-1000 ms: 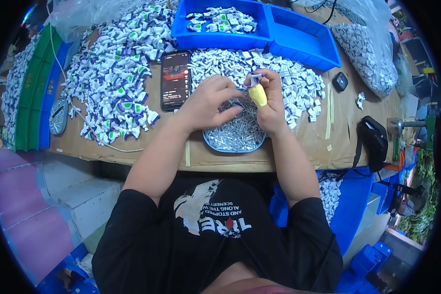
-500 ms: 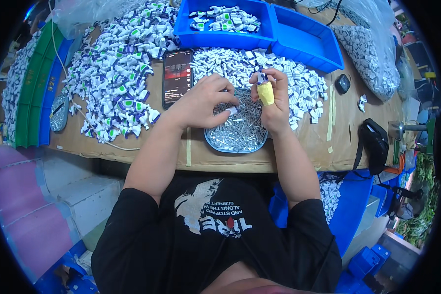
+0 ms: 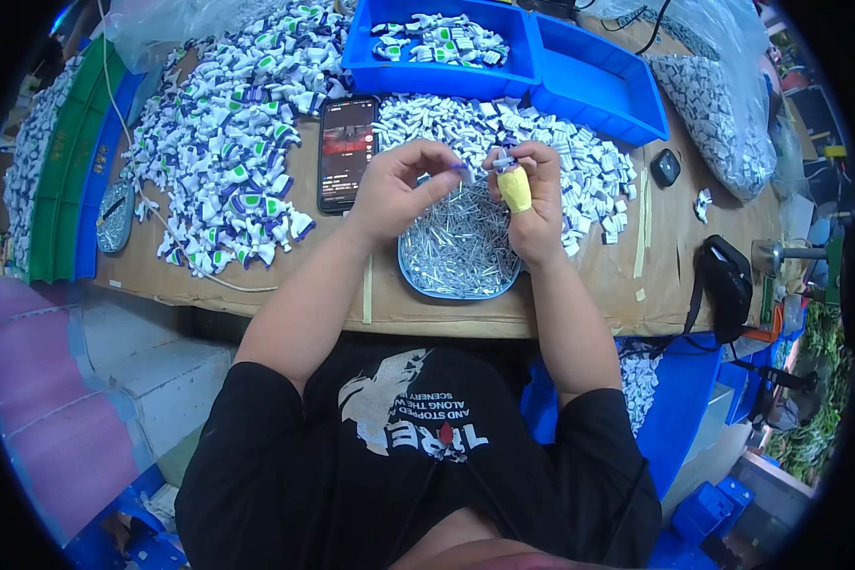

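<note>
My left hand (image 3: 404,188) is closed in a pinch above the left side of a metal-pin tray (image 3: 461,294). A small white and purple plastic piece (image 3: 465,175) sits between its thumb and forefinger. Close by on the right, my right hand (image 3: 539,195) grips another small white and purple plastic piece (image 3: 500,161) at its fingertips. A yellow wrapping (image 3: 515,189) lies along this hand, apparently over the thumb. The two pieces are near each other, with a small gap between. Loose silvery pins (image 3: 456,242) fill the tray beneath.
Piles of white, purple and green pieces (image 3: 223,161) and small white pieces (image 3: 579,161) cover much of the table. A phone (image 3: 344,157) lies left of my hands. Blue bins (image 3: 598,81) stand behind. At right are a stuffed clear bag (image 3: 717,123) and a black pouch (image 3: 725,280).
My left hand has risen from the pins, bringing its small piece up toward my right hand. My right hand stays nearly in place and has tilted slightly.
</note>
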`<state>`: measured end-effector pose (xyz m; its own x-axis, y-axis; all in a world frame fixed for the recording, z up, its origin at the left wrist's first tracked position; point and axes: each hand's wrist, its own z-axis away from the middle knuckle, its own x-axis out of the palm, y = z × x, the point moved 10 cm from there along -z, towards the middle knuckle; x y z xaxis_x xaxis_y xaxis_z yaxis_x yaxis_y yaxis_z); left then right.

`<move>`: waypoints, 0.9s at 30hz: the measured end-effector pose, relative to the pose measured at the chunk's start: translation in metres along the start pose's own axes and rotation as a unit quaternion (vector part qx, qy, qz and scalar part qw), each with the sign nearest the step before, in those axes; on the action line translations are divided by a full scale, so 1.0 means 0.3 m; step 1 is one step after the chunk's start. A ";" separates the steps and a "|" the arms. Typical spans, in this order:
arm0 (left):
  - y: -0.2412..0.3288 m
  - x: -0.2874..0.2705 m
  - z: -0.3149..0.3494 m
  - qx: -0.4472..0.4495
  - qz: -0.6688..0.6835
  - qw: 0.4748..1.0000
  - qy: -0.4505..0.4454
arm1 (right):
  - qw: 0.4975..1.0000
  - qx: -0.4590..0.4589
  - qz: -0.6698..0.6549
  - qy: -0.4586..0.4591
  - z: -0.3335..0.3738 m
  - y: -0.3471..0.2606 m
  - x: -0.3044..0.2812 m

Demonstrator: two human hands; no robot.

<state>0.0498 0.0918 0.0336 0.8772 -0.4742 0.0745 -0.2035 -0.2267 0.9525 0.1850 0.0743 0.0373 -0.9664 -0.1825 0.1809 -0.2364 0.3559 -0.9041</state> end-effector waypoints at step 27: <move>0.062 -0.023 0.015 0.136 -0.107 0.985 -0.009 | 0.993 0.034 0.067 -0.088 0.033 0.014 0.053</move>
<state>0.0381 0.0870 0.0495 0.9053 -0.4054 -0.1272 -0.1259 -0.5420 0.8309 0.1695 0.0640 0.0325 -0.9546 -0.2978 -0.0075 -0.0943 0.3259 -0.9407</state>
